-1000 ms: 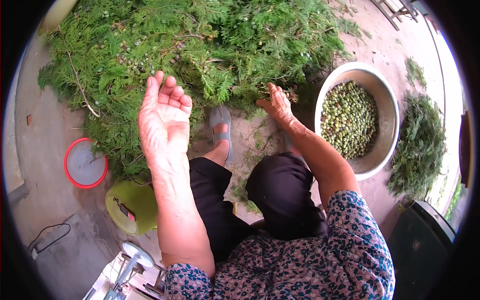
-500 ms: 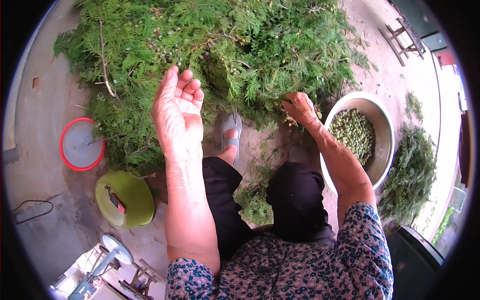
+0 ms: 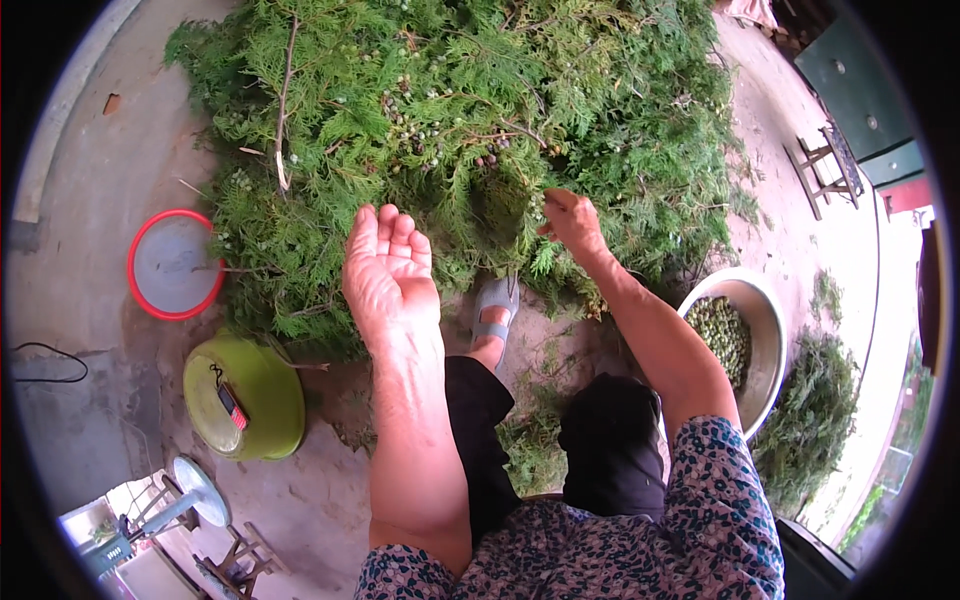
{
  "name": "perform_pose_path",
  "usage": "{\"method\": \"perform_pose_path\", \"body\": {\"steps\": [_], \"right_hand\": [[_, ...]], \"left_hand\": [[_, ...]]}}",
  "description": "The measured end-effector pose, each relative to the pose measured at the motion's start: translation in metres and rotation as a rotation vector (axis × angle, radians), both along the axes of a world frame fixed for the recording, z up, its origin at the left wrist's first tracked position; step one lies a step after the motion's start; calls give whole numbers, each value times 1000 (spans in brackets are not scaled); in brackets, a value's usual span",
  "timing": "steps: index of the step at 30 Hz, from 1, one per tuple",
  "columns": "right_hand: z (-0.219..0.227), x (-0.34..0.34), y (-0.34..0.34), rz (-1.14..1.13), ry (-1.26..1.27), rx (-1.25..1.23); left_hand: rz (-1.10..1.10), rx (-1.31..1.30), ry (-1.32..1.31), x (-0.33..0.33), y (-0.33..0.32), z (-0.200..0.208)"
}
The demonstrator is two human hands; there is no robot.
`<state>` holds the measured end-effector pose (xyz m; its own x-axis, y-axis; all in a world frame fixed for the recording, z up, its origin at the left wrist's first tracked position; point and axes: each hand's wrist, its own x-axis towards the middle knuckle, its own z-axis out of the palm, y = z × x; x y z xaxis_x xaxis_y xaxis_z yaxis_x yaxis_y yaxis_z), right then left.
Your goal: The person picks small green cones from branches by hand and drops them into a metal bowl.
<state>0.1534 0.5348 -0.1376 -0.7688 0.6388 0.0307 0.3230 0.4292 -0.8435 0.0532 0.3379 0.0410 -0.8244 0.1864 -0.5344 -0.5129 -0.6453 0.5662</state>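
A big heap of green conifer branches (image 3: pixel 440 110) with small round cones lies on the concrete in front of me. My left hand (image 3: pixel 388 265) is raised palm up, fingers together and slightly cupped, above the heap's near edge. My right hand (image 3: pixel 572 220) reaches into the branches with its fingers pinched on a sprig. A metal bowl (image 3: pixel 762 300) part full of green cones sits at my right, beside my right elbow. My sandalled foot (image 3: pixel 495 310) rests at the heap's edge.
A red-rimmed round lid (image 3: pixel 172 265) and a green overturned bowl (image 3: pixel 245 395) lie at the left. A smaller pile of stripped greenery (image 3: pixel 815 410) is at the right. Small wooden stools (image 3: pixel 825 165) stand at the far right. A cable (image 3: pixel 45 360) runs along the left floor.
The view has swung right and down, so the metal bowl now sits lower right. My right hand has moved from near the bowl up into the branches. My left hand stays raised.
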Motion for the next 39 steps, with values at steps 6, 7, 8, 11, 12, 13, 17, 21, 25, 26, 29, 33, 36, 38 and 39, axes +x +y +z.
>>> {"method": "perform_pose_path", "body": {"steps": [6,7,8,11,12,13,17,21,25,26,29,33,36,38,39], "right_hand": [[-16,-70,35,-489,86,174],[-23,-72,49,-407,6,158],[-38,-73,66,-375,43,73],[-27,-91,62,-425,114,-619],[-24,-93,60,-439,157,-720],[-21,-94,61,-455,201,-821],[-3,-88,67,-345,-22,-727],[36,-78,61,-218,87,-769],[81,-50,77,-374,352,-809],[90,-39,77,-415,345,-733],[106,-8,81,-426,337,-690],[134,27,81,-519,489,-887],[161,43,56,-525,544,-960],[175,47,38,-523,558,-1044],[177,48,27,-533,561,-1138]], "left_hand": [[-15,2,-37,12,3,8],[-43,-1,-29,17,7,13],[-81,15,-25,22,13,15],[-139,-5,-63,30,19,27],[-170,22,-52,30,20,27],[-181,17,-59,30,22,28],[-246,-83,-43,28,20,25],[-125,-58,-57,25,21,23],[-75,-46,-79,20,20,16],[-72,-34,-67,21,20,16],[-74,12,-33,21,22,11],[-205,36,2,27,32,4],[-373,-29,83,40,42,4],[-510,-88,80,49,52,8],[-544,-74,89,50,54,3]]}}
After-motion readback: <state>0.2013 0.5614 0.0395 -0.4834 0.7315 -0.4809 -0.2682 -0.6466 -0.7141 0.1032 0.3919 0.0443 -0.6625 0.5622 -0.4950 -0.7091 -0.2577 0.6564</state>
